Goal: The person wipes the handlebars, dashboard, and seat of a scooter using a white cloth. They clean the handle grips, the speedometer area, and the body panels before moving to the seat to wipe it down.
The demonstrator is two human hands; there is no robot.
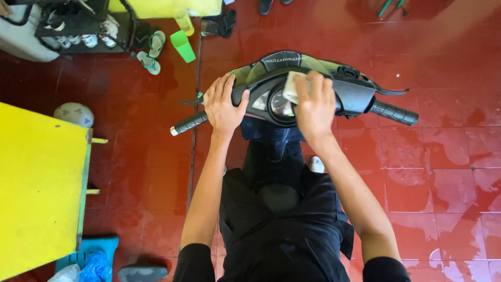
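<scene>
**Both hands on scooter handlebar, cloth over the dial**

Floor: glossy red square tiles (pixel 443 172), wet patches showing toward the lower right.

Bench: bright yellow flat-topped bench (pixel 36 188) at the left edge, well apart from the scooter.

Scooter: black and dark-green motor scooter handlebar unit (pixel 292 68) in the middle of the view, the person sitting astride behind it in black clothing. Ribbed black rubber grip (pixel 394 113) sticks out on the right side, untouched. Round glass-faced speedometer dial (pixel 279 104) sits at the centre of the unit, partly covered.

Left hand (pixel 224 104): lies on the left part of the handlebar cover, fingers curled loosely over its upper edge, thumb toward the dial. It holds only the scooter.

Right hand (pixel 313 107): pressed flat on the dial area, fingers together and bent down onto a small pale folded cloth (pixel 292 86). The cloth lies between palm and dial, its upper-left corner peeking out past the fingers.

Small items, far upper left: green plastic cup (pixel 182 46) standing on the tiles, pair of teal sandals (pixel 151 52) just beside it.
</scene>
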